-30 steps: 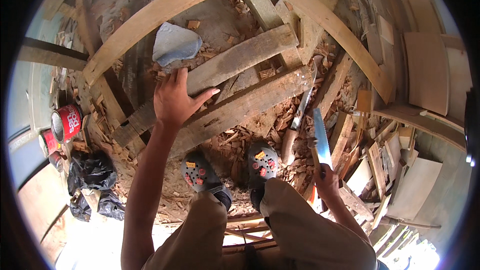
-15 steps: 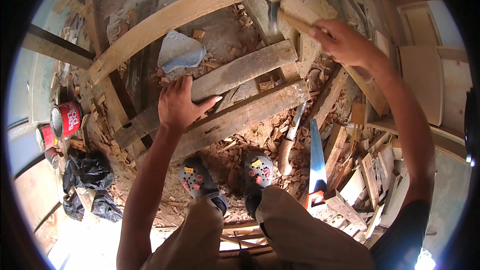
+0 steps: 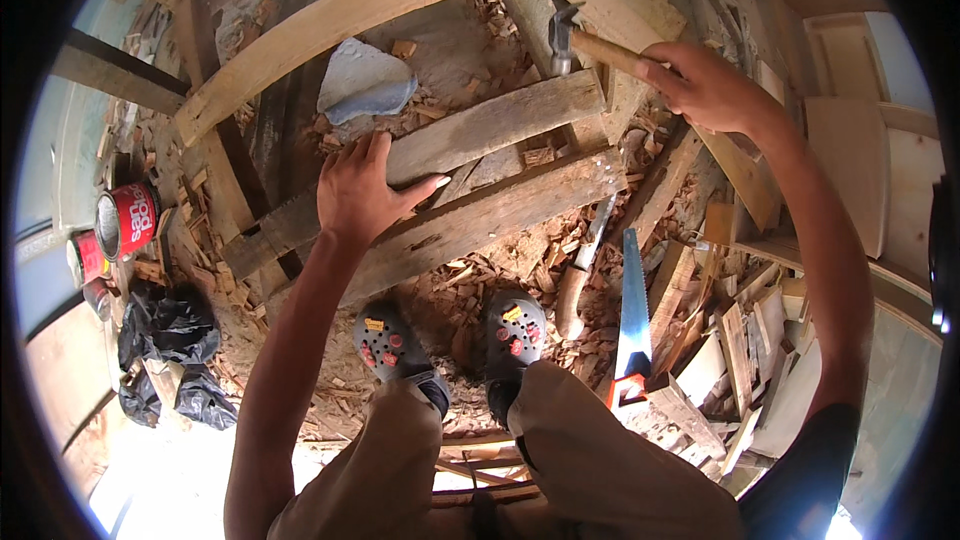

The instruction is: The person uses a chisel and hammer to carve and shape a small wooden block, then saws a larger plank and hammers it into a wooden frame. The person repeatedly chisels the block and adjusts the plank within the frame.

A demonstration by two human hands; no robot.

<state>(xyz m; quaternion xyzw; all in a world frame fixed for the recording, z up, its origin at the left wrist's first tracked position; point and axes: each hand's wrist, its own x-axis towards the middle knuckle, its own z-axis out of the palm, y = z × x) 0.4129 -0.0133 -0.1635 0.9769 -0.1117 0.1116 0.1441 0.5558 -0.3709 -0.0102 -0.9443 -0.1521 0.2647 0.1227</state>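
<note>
My left hand (image 3: 362, 190) lies flat, fingers spread, on a weathered wooden plank (image 3: 480, 130) that runs diagonally in front of me. A second rough plank (image 3: 500, 210) lies just below it. My right hand (image 3: 705, 85) is raised at the upper right and grips the wooden handle of a claw hammer (image 3: 565, 35), whose steel head hangs above the right end of the upper plank. My two feet in grey clogs (image 3: 515, 330) stand on wood chips below the planks.
A handsaw (image 3: 632, 315) with a blue blade and red handle lies at my right foot, beside a wooden-handled blade (image 3: 583, 265). A curved beam (image 3: 350, 15) arches across the top. Red tins (image 3: 125, 220) and a black bag (image 3: 165, 335) sit left. Offcuts pile up right.
My right hand has risen from beside the saw at my right leg to the upper right, now holding the hammer over the plank. The left hand stays pressed on the plank.
</note>
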